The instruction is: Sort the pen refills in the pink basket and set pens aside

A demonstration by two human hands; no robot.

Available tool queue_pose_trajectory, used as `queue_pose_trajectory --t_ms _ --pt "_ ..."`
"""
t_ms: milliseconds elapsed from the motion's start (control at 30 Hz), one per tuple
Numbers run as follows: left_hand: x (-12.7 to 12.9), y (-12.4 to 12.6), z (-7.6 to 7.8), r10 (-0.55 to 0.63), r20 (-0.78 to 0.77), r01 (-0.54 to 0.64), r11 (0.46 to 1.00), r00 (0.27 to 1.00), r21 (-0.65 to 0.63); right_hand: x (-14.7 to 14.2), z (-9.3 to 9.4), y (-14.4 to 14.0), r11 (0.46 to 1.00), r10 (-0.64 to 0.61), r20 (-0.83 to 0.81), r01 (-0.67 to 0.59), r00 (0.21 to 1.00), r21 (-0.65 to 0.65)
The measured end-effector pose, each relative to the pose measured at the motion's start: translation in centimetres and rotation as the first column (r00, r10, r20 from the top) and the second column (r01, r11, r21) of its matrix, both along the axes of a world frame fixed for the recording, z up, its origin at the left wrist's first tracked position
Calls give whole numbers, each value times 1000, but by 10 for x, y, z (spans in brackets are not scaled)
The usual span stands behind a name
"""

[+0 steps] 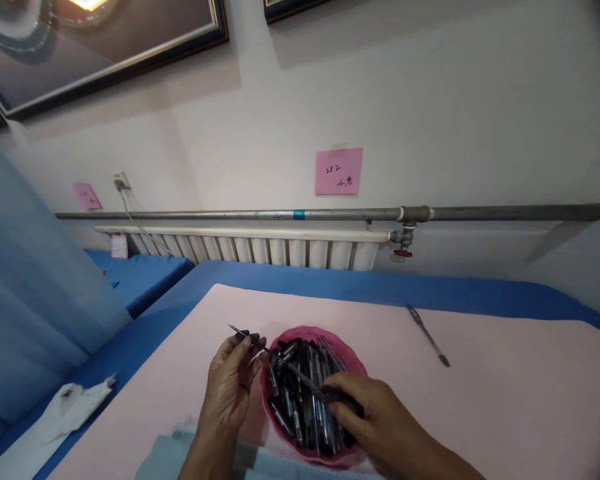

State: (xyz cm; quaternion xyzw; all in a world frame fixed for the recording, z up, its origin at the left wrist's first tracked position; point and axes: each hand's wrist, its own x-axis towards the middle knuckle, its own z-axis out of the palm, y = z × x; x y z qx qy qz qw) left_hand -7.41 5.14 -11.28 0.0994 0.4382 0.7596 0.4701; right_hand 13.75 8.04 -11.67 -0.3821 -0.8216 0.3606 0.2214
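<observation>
Left hand: in the head view, the left hand [233, 380] is seen palm up beside the basket, with a thin pen refill [240, 331] pinched between thumb and fingers, its fine tip pointed up and to the left
Right hand: the dark end of a clear pen barrel [305, 381] is gripped by the right hand [367, 410] over the right side of the basket, the barrel being slanted toward the left hand
Refill and barrel: the two are held nearly in one line; whether they are joined cannot be told
Basket: a pink basket [316, 331] with a wavy rim is set on a pink sheet [505, 400], and many pens [296, 400], dark and clear, are heaped in it
Loose pen: one loose pen [429, 335] is laid slantwise on the sheet, well apart from the basket, to its right
Surface: a blue surface [380, 283] is mostly covered by the sheet; crumpled white paper [73, 408] is seen on its left edge
Wall: a white radiator [280, 250] is seen below a metal pipe [220, 215], and a pink note [339, 171] is stuck above it
</observation>
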Motion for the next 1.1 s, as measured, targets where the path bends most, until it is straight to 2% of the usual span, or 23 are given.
queue_pose_trajectory --t_ms 400,733,933,1033,1100 --pt "1 1 -1 15 -88 -17 1000 996 -21 1 4 -2 999 12 21 -13 1000 40" --pt "0 1 -6 27 -164 -27 1000 986 3 2 3 -4 980 34 107 -54 994 193" --pt "4 1 -9 -12 -174 12 1000 985 2 2 -1 -5 951 39 129 -76 991 299" --pt "11 0 -7 -40 -171 39 999 984 -9 2 0 -6 956 28 112 -60 993 287" --pt "16 -2 -6 -108 -171 105 994 979 -27 1 1 -6 967 10 82 -31 997 252"
